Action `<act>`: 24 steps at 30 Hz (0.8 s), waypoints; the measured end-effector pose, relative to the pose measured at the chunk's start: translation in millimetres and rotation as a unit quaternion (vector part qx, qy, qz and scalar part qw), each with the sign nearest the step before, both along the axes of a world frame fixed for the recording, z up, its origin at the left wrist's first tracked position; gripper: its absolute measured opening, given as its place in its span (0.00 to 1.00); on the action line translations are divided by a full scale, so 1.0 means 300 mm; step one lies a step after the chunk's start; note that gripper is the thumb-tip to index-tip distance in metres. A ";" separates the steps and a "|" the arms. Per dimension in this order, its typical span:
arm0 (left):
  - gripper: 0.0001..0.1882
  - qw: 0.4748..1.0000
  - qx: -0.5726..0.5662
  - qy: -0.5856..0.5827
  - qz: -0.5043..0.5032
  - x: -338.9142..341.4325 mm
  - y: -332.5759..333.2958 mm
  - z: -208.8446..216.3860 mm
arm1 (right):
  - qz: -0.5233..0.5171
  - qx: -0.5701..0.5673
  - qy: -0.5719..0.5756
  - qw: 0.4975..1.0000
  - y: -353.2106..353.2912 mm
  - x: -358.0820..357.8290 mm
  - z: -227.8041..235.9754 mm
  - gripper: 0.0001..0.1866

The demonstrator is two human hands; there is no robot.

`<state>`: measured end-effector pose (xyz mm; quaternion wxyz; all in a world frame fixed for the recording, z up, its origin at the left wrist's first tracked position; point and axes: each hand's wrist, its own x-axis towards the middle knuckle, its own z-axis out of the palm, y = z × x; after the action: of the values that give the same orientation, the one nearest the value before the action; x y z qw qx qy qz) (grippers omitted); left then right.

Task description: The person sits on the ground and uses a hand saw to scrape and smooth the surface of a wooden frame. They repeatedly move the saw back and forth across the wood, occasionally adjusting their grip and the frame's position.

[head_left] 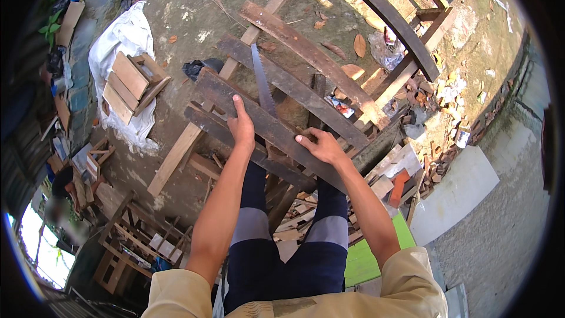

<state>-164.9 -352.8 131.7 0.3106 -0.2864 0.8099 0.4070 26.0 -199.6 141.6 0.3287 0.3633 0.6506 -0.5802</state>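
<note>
A dark brown wooden plank (268, 123) lies at a slant in front of me, across a rough timber frame. My left hand (241, 125) grips its near side, thumb flat on top and the other fingers hidden beneath. Farther right along the plank, my right hand (321, 145) holds it with thumb on top and fingers curled over the far edge. A handsaw (262, 82) shows its toothed blade just beyond the plank, tip pointing away; its handle is hidden. Another dark plank (247, 148) lies nearer my legs.
More slats, a dark one (294, 91) and a brown one (312, 62), cross the frame's light rail (176, 159). A curved dark timber (388, 15) arches at the far right. Left, a small wooden piece (132, 85) rests on a white sack (132, 32). A green board (374, 253) stands by my right leg.
</note>
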 end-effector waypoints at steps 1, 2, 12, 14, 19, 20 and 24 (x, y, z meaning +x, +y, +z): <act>0.58 1.000 0.004 -0.002 -0.005 -0.005 0.056 -0.003 | 0.030 0.029 0.024 0.999 0.020 0.043 0.032 0.41; 0.58 1.000 0.008 -0.005 -0.009 -0.005 0.119 -0.008 | 0.060 0.058 0.048 0.995 0.040 0.083 0.056 0.43; 0.54 0.971 0.174 -0.124 -0.111 -0.232 0.627 -0.230 | 0.037 0.364 0.080 0.927 0.379 0.170 -0.094 0.42; 0.48 0.954 0.143 -0.154 -0.215 -0.286 0.700 -0.207 | 0.047 0.379 0.055 0.923 0.474 0.159 -0.152 0.41; 0.27 0.928 -0.018 0.146 -0.342 -0.431 0.681 -0.237 | 0.035 0.410 0.084 0.907 0.623 0.123 -0.300 0.42; 0.28 0.903 -0.044 0.191 -0.382 -0.475 0.662 -0.264 | 0.036 0.414 0.081 0.906 0.639 0.119 -0.321 0.42; 0.33 0.798 -0.164 0.301 -0.495 -0.665 0.572 -0.297 | 0.027 0.380 0.065 0.922 0.651 0.059 -0.362 0.42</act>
<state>-364.3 -181.2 42.5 0.1584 0.2440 0.9486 0.1249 43.6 -4.4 33.1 0.1384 0.4046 0.8518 -0.3027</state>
